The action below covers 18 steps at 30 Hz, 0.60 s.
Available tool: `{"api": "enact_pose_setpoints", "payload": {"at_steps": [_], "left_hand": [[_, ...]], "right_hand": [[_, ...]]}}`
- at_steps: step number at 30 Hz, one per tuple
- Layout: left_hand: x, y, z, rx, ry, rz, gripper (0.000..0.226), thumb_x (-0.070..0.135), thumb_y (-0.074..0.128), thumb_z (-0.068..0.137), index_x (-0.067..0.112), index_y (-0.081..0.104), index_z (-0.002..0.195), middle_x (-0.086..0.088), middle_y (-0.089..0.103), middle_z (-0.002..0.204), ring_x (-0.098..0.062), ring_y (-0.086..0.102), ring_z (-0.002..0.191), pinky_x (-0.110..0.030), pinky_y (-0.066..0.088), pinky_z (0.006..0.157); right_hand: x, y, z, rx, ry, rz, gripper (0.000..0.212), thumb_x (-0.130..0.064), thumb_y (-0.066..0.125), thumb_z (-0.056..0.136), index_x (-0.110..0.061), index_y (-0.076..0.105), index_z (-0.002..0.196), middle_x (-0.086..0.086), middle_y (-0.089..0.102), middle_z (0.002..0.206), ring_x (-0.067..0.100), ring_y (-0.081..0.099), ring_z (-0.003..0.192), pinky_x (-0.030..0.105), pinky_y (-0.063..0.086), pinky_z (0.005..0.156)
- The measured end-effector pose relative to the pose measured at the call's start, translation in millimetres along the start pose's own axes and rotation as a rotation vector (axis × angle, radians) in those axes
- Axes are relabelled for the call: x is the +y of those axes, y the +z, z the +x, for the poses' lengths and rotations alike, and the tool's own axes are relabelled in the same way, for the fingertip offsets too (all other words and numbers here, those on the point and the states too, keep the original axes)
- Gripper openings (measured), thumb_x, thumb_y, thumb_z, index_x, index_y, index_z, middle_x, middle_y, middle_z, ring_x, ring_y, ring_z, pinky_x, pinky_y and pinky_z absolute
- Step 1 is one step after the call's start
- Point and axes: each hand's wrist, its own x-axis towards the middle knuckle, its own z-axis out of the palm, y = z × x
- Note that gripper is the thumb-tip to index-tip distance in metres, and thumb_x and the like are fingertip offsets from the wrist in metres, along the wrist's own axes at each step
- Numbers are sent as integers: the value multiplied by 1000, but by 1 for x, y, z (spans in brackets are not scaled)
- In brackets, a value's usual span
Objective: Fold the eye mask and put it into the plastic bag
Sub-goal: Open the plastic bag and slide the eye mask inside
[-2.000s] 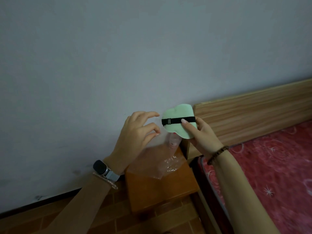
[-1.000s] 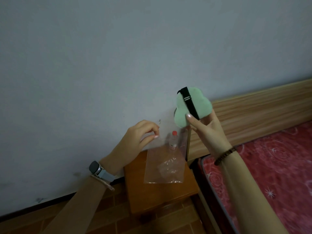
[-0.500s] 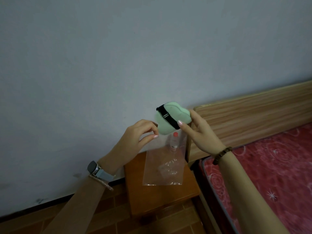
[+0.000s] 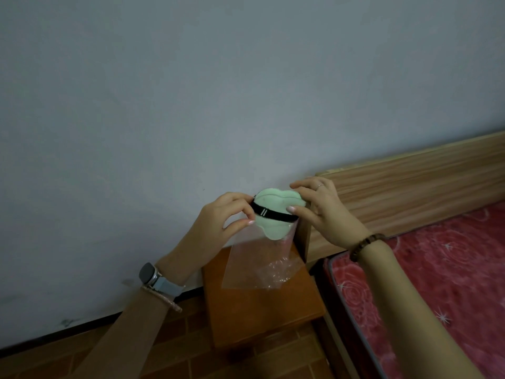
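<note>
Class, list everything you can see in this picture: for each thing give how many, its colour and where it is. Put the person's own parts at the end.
eye mask: one, pale green with a black strap, folded, held at the bag's mouth, its lower tip in the opening
plastic bag: one, clear, hanging below the mask, above the stool
stool: one, orange-brown wood, by the wall beside the bed
headboard: one, light wood, against the wall at right
mattress cover: one, red with a rose pattern, lower right
wall: grey-blue, fills the upper view
floor: brown brick pattern, at the bottom
watch: one, grey, left wrist
bead bracelet: one, dark brown, right wrist
left hand: pinching the bag's edge by the mask
right hand: gripping the mask
</note>
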Motion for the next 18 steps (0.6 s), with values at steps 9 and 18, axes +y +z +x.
{"api": "enact_pose_setpoints", "payload": {"at_steps": [9,18], "left_hand": [[6,5,4,24,44,13,4,7,67,89,7,70,87,-4,65,117,-6,58,112,-10,42,98],[5,6,0,126,-18,-141,4,2,67,88,4,70,87,-6,69,109,-9,65,108,-21,54,91]], "right_hand": [[-9,2,5,-139,-54,-198,31,-46,61,86,-20,69,100,-2,50,138,20,26,131,36,30,107],[-15,6,-2,-146,-16,197,22,-37,62,89,-24,71,104,-8,67,104,0,60,95,24,52,83]]}}
